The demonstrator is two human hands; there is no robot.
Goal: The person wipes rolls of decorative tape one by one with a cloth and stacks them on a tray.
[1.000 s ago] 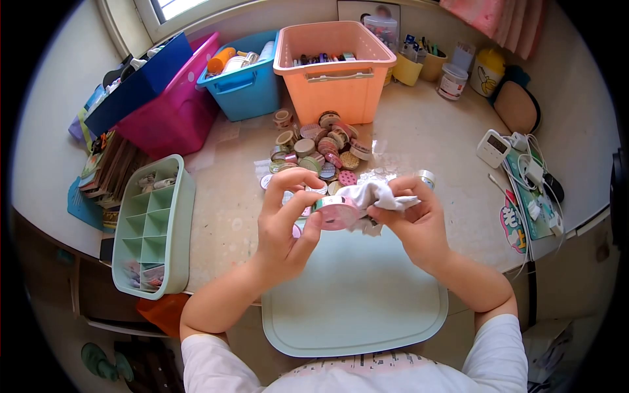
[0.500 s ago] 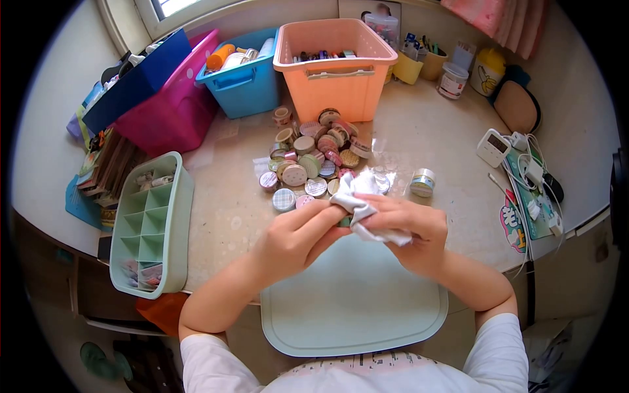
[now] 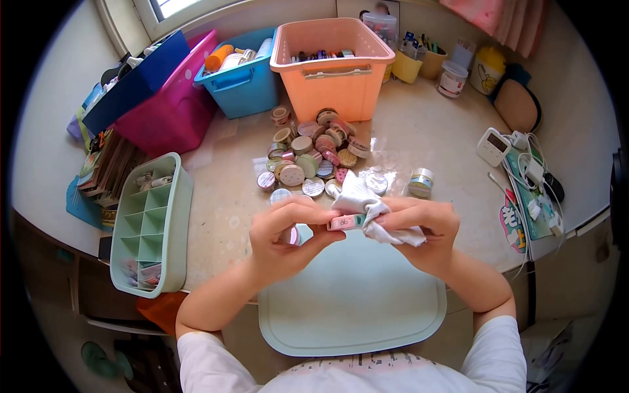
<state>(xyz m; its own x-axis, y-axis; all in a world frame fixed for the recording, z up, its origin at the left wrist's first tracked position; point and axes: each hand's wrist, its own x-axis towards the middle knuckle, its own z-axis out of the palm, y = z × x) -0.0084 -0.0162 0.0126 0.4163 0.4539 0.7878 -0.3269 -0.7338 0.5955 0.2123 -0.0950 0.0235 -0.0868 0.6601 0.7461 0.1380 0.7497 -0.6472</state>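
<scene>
Pink roll [image 3: 344, 223] between left hand [image 3: 283, 230], pinching it, and right hand [image 3: 422, 229], clutching white cloth [image 3: 368, 209].

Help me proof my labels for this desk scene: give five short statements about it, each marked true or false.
1. The left hand holds a pink tape roll. True.
2. The right hand holds a blue sponge. False: it holds a white cloth.
3. A heap of tape rolls lies in front of the orange bin. True.
4. The orange bin stands left of the blue bin. False: it stands right of it.
5. The green divided box has a closed lid. False: its compartments are open.
</scene>
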